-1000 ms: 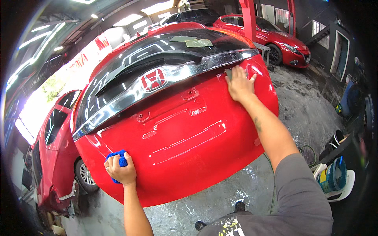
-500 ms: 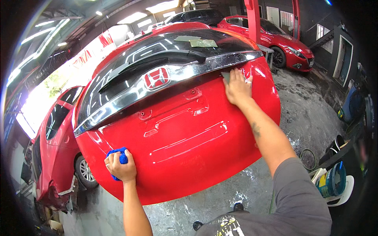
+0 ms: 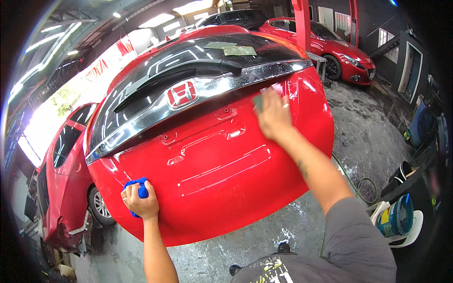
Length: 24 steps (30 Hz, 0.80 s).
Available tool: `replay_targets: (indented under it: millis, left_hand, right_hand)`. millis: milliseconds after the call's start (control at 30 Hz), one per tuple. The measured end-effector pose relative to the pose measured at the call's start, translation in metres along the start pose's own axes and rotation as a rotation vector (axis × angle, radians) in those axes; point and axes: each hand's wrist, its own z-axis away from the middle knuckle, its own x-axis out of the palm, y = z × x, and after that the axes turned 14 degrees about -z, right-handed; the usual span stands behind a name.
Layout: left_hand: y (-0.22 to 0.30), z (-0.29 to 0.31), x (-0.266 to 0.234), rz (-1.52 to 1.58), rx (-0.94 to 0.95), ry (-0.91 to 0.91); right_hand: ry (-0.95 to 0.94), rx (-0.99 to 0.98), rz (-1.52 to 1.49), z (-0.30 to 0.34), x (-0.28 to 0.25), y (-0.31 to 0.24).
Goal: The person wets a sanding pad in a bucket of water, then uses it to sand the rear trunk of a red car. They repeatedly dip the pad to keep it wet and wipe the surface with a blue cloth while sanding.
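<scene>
A red car tailgate [image 3: 226, 174] with a chrome strip [image 3: 141, 120] fills the middle. At its lower left edge, my left hand [image 3: 140, 200] is closed round a bunched blue cloth [image 3: 138, 184] against the panel. Up on the right, below the chrome strip, my right hand [image 3: 273, 113] presses a small grey-green sheet of sandpaper [image 3: 258, 102] onto the paint; motion blurs its fingers. Most of that sheet is hidden beneath the palm. Two more greenish sheets [image 3: 239, 50] lie on the rear window, above the black wiper [image 3: 188, 68].
A damaged red car [image 3: 66, 179] stands close on the left. Another red car [image 3: 325, 52] is parked beyond a red post [image 3: 301, 26]. At the lower right a bucket [image 3: 394, 218] sits on a white chair [image 3: 415, 231], near a hose [image 3: 365, 188] on the wet floor.
My right hand has slid left and slightly down across the panel with the sandpaper. The left hand still grips the cloth at the same spot; the view has shifted slightly.
</scene>
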Motion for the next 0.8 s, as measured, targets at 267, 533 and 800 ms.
replay_targets:
  millis: [267, 533, 800]
  left_hand:
    - [-0.001, -0.004, 0.001, -0.012, -0.001, 0.034]
    - [-0.013, -0.005, -0.012, -0.048, -0.004, 0.006]
    - [0.003, -0.002, 0.001, -0.004, -0.007, 0.003]
  right_hand:
    - [-0.021, -0.196, 0.144, -0.031, -0.045, 0.114]
    - [-0.172, -0.322, 0.074, 0.03, -0.043, 0.094]
    - [-0.037, -0.219, 0.146, -0.022, -0.054, 0.126]
